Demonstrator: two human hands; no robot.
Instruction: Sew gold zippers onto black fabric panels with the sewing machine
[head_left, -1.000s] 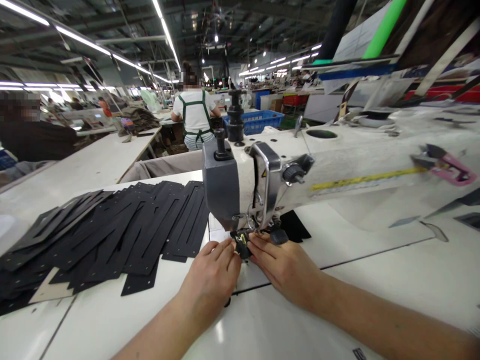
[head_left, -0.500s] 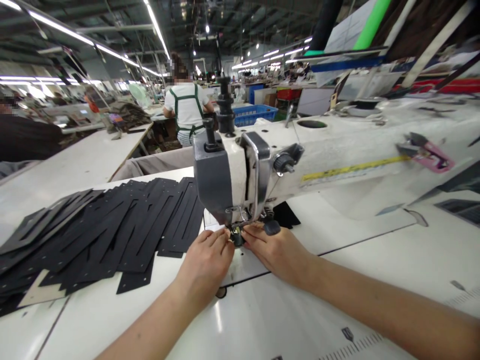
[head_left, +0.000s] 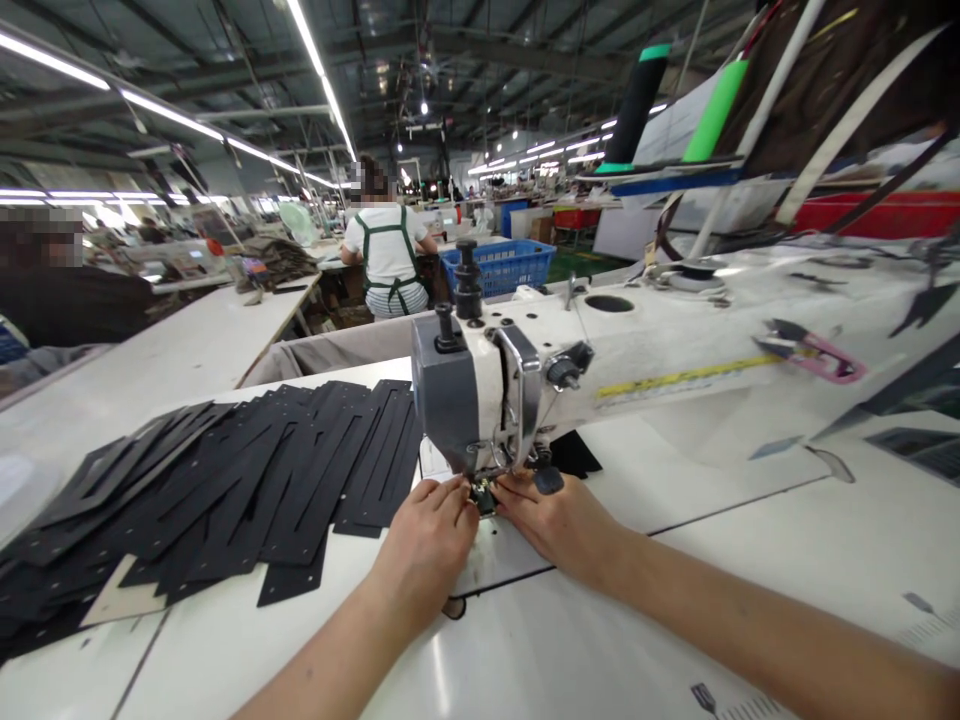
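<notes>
Both hands work close under the head of a sewing machine [head_left: 446, 390], and the small dark piece [head_left: 482, 497] sits between their fingertips at the needle area, well in from the worktable [head_left: 615, 650]'s far edge. The left hand [head_left: 431, 540] has its fingers bunched at the piece's left side; the right hand [head_left: 562, 520] reaches in from the other side, its fingertips near the foot. Whether either one pinches the piece or only presses it flat, I cannot tell, since the fingers hide the contact. Holding it from two sides probably keeps it square and steady. Black slotted panels [head_left: 300, 490] overlap in a fan across the table's left part, their upper ends toward the far edge, likely so single ones lift off easily within the left hand's reach. A black scrap [head_left: 576, 455] lies behind the right hand, and pink-handled snips [head_left: 814, 352] rest against the machine's arm, presumably to stay handy.
</notes>
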